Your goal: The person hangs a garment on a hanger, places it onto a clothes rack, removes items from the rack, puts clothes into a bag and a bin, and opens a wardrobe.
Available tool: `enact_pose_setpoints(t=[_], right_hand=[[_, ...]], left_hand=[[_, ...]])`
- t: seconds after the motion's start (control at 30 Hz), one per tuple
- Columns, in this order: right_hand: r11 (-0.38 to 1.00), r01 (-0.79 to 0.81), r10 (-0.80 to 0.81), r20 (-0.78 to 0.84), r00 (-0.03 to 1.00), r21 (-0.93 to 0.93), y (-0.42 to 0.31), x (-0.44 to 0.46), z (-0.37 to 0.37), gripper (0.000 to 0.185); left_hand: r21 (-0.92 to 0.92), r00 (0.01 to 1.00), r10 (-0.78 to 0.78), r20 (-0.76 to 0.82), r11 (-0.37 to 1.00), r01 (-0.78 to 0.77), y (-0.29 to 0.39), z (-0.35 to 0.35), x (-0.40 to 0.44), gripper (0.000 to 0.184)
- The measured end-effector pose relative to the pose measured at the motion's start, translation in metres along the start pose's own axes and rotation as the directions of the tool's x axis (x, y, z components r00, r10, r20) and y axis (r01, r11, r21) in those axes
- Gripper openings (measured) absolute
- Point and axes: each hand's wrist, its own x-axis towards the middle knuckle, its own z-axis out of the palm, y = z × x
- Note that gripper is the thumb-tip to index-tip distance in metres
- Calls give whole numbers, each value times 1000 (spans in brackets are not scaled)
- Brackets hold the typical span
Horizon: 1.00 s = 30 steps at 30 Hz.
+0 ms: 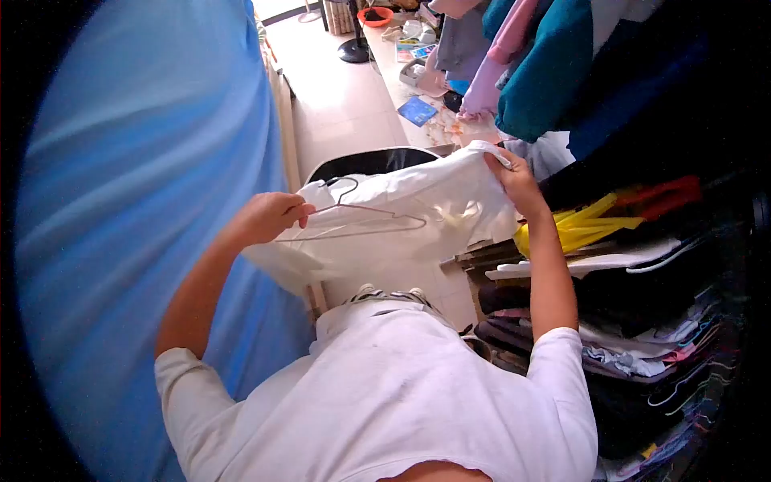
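A white garment is stretched out in front of me between my two hands. My left hand is closed on one end of a thin wire hanger, which lies against the near side of the cloth; the same fingers are also at the garment's left edge, and I cannot tell how much cloth they grip. The hanger's hook points up and away from me. My right hand is closed on the upper right corner of the garment, thumb over the cloth.
A blue sheet hangs along my left. Behind the garment is a dark chair back. Hanging clothes fill the upper right, and stacked clothes with hangers stand at right beside a yellow bag. A cluttered table lies ahead.
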Motion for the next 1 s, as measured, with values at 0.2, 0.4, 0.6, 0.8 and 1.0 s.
enact_pose_setpoints(t=[0.2, 0.4, 0.6, 0.8, 1.0], right_hand=[[991, 52, -56, -28, 998, -125, -19, 3, 31, 35], [969, 133, -135, 7, 991, -207, -29, -10, 34, 31], [924, 314, -270, 209, 940, -218, -35, -47, 44, 27], [746, 414, -49, 578, 815, -521, 1, -86, 79, 35], [722, 420, -266, 340, 902, -550, -29, -64, 48, 30]], left_hand=[[-129, 999, -35, 19, 991, 37, -17, 6, 20, 42], [-92, 991, -131, -42, 988, 126, 5, 20, 37, 42], [-292, 936, -126, -328, 956, 26, -47, 41, 67, 42], [-521, 921, -148, -359, 851, -66, -14, 14, 39, 40], [-327, 885, 48, -463, 919, -220, -2, 4, 19, 34]])
